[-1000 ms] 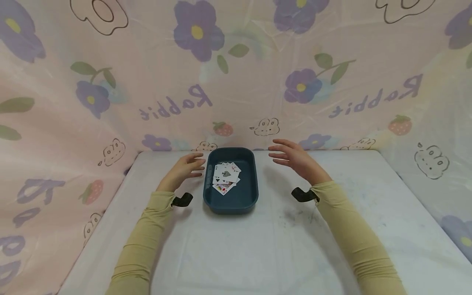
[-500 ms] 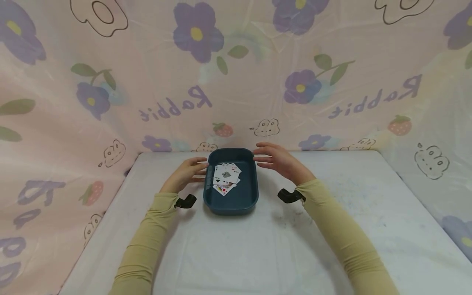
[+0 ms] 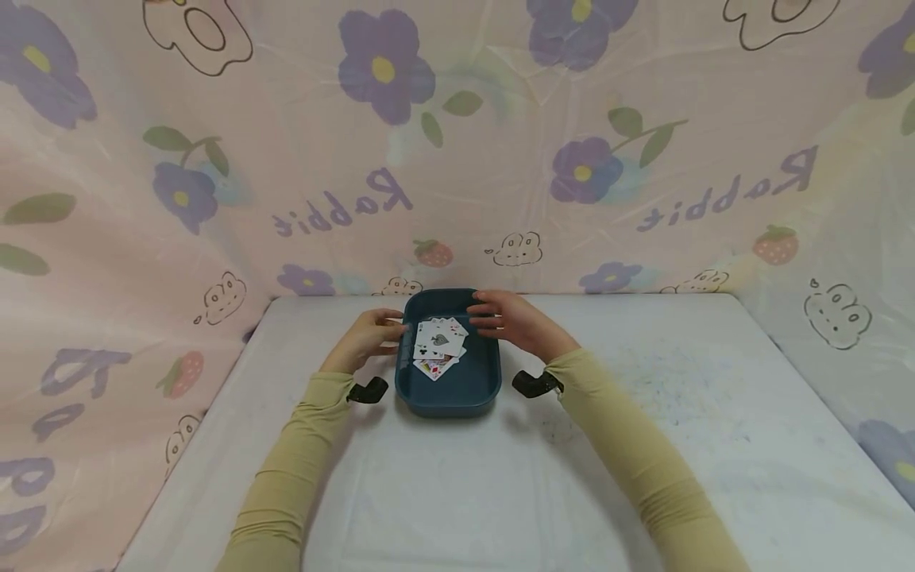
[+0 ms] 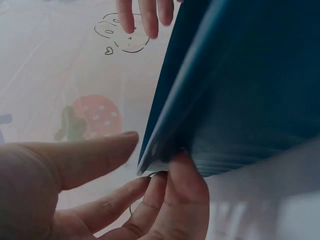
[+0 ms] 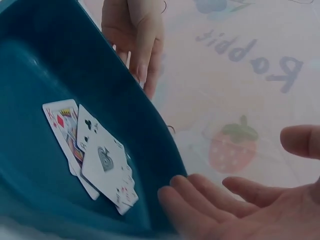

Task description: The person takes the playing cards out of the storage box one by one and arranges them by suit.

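A dark blue-green plastic basin (image 3: 457, 401) stands on the table, with several playing cards (image 3: 438, 340) fanned in it; an ace of spades lies uppermost, and a king of diamonds (image 5: 64, 122) shows at the side. At the basin's left wall is my left hand (image 3: 363, 340). Its fingers (image 4: 187, 185) reach the outer wall, while the thumb stays apart from the rim. My right hand (image 3: 518, 324) hovers over the basin's far right rim. In the right wrist view its fingers (image 5: 200, 205) are loosely extended and hold nothing; whether they touch the rim, I cannot tell.
A white-covered table (image 3: 450, 492) lies under the basin. Behind it and at both sides hangs a pink curtain (image 3: 472, 159) with flowers, strawberries and bunnies. A black wrist mount (image 3: 368, 390) sits at the left cuff, another black mount (image 3: 534, 384) at the right.
My right hand has moved left, from beside the basin to over its right rim. My left hand has come slightly right, up to the left wall. Basin and cards stay put.
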The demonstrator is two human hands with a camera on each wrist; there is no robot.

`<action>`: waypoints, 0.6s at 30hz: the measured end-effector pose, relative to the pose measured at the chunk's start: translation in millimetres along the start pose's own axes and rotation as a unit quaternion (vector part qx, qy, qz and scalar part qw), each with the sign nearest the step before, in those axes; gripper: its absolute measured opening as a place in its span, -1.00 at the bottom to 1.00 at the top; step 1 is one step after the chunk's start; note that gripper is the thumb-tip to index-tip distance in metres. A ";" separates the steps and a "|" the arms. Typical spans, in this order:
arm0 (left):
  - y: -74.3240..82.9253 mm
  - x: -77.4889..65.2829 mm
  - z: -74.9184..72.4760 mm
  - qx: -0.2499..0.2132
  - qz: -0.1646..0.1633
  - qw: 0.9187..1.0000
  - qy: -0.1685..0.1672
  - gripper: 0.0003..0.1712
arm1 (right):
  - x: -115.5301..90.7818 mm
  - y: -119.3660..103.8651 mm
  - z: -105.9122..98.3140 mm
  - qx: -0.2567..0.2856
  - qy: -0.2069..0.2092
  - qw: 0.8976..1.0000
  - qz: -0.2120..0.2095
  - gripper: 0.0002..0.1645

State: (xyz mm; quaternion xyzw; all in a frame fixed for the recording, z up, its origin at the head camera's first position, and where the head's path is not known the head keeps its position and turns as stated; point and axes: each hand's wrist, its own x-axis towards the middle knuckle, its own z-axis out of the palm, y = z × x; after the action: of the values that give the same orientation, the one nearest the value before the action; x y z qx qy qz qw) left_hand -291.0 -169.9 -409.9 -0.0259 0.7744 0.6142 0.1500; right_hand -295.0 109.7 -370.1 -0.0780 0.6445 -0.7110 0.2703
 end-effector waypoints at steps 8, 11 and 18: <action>0.5 4.2 2.8 0.013 -0.014 0.999 0.029 -0.46 | 12.0 11.8 8.7 0.037 -0.017 0.999 0.024 -0.30; 1.9 4.1 2.4 0.018 -0.017 0.999 0.030 -0.46 | 16.7 14.1 10.4 0.036 -0.016 0.999 0.032 -0.29; 1.6 3.3 3.6 0.020 -0.023 0.999 0.030 -0.49 | 30.0 14.4 14.9 0.030 0.015 0.997 0.073 -0.23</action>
State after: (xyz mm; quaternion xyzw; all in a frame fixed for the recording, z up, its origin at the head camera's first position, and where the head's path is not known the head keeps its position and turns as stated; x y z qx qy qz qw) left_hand -293.8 -165.6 -410.0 -0.0588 0.7900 0.5937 0.1412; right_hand -309.3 81.8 -388.6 -0.0117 0.6312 -0.7091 0.3139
